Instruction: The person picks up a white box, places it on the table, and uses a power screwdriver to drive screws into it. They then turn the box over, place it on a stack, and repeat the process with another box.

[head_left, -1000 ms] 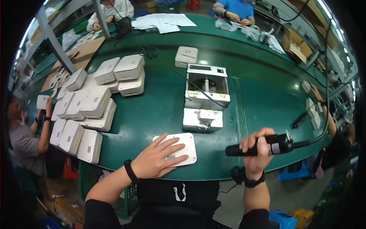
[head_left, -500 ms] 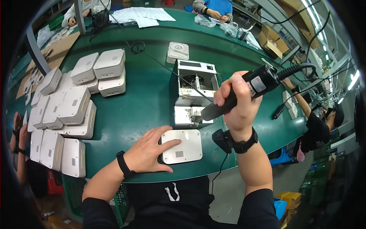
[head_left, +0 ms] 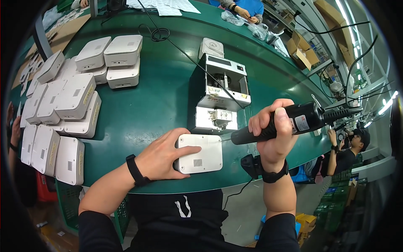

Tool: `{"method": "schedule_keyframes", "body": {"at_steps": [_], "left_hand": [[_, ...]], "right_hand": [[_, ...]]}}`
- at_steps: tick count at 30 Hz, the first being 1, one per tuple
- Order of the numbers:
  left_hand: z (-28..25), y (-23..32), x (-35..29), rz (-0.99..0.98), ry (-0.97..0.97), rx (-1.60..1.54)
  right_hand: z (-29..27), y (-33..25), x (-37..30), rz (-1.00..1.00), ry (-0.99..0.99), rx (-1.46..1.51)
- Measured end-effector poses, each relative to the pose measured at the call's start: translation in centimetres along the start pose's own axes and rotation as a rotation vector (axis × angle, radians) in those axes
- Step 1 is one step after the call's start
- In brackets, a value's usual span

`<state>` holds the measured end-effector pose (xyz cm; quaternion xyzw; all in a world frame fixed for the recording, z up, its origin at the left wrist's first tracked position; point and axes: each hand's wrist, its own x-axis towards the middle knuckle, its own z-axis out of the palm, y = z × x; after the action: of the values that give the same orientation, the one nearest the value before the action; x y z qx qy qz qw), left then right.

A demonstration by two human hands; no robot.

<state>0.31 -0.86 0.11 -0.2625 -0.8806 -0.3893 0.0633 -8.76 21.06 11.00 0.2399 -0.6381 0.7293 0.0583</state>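
Observation:
A flat white plastic box [head_left: 208,152] with rounded corners, a small vent grille and corner screw holes lies near the table's front edge. My left hand [head_left: 161,154] grips it from the left, one finger stretched across its top and the thumb at the near side. In my right hand [head_left: 270,132] is a black electric screwdriver [head_left: 299,121], fingers wrapped round its body. The tool tilts down to the left, its thin bit close to the box's far right corner; whether it touches, or carries a screw, is too small to tell. Just beyond the box stands a screw feeder [head_left: 218,94].
Several similar white boxes [head_left: 75,96] are stacked at the left. Another white unit [head_left: 212,47] sits behind the feeder. A black cord [head_left: 184,52] hangs across the table. Papers [head_left: 168,6] and plastic bags [head_left: 258,29] lie at the far edge. Other people work around the table.
My right hand has drawn the screwdriver from the screw feeder back toward me, bringing its bit to the box's right corner. The left hand keeps its hold. The whole view has shifted slightly.

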Motion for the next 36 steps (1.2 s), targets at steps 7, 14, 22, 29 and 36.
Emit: {"method": "schedule_keyframes", "body": {"at_steps": [7,14,22,29,36], "left_hand": [[0.1,-0.1,0.1,-0.014,0.005,-0.007],[-0.3,-0.2,0.2,-0.013,0.006,-0.002],[0.0,-0.2,-0.2,-0.028,-0.085,-0.108],[0.2,-0.3,-0.1,-0.009,-0.097,-0.091],[0.0,-0.5,0.0,0.008,-0.085,-0.068]], "right_hand": [[-0.5,1.9,-0.3,0.01,0.032,0.022],[-0.9,2.5,-0.5,0.004,0.017,0.072],[-0.1,-0.2,0.6,-0.032,0.012,0.034],[1.2,0.0,3.4,-0.067,0.042,0.063],[1.2,-0.6,1.7,0.0,-0.047,0.077]]}}
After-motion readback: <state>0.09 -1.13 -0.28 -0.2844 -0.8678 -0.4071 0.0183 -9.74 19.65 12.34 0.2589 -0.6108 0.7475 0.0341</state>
